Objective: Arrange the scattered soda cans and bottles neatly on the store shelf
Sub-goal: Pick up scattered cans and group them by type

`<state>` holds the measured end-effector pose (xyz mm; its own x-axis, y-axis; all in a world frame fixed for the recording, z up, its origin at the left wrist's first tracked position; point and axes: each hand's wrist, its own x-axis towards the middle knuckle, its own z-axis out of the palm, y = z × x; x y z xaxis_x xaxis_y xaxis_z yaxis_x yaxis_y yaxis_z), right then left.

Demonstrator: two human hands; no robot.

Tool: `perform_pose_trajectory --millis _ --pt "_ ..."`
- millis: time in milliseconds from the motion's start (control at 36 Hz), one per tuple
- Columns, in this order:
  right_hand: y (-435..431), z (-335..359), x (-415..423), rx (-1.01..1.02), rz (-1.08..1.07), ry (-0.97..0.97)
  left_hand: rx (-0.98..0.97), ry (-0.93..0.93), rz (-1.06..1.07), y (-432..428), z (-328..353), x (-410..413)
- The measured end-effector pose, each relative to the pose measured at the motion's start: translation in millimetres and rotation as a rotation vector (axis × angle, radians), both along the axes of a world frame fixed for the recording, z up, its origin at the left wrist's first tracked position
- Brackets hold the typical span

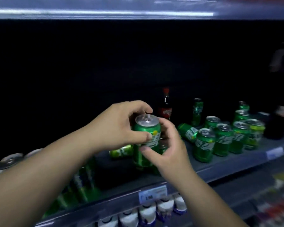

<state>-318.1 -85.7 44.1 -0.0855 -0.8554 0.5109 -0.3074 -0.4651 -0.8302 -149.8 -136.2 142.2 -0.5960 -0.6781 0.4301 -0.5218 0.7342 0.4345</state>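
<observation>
A green soda can [146, 136] stands upright above the dark shelf [220, 169], gripped near its top by my left hand [120, 126]. My right hand [169, 148] touches the can's right side with fingers curled around it. Another green can [121, 151] lies on its side behind them. Several upright green cans [223, 138] cluster to the right, one can [187, 131] tipped over beside them. A dark cola bottle [165, 105] and a green bottle [197, 112] stand at the back.
More green cans [84, 181] stand in rows at the shelf's left, partly hidden by my left forearm. A large cola bottle [280, 118] stands at the far right. White-capped bottles [147, 212] fill the shelf below. A price tag [152, 193] hangs on the shelf edge.
</observation>
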Motion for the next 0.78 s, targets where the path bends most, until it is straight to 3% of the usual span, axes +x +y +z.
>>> perform_pose_trajectory --millis 167,306,417,528,778 --pt "0 -31 -62 0.077 -0.108 -0.010 -0.040 0.003 0.066 -4 -65 -39" --pt "-13 -64 -107 0.199 -0.181 -0.050 -0.015 0.033 0.340 -11 -125 -37" --pt "-29 -77 -124 0.252 -0.157 -0.029 -0.032 -0.045 0.628 -10 -149 -39" --pt "-40 -86 -127 0.287 -0.095 0.040 0.228 0.114 0.556 -9 -162 -49" --pt "-47 -95 -129 0.326 -0.010 0.121 0.156 0.077 0.668 -2 -170 -75"
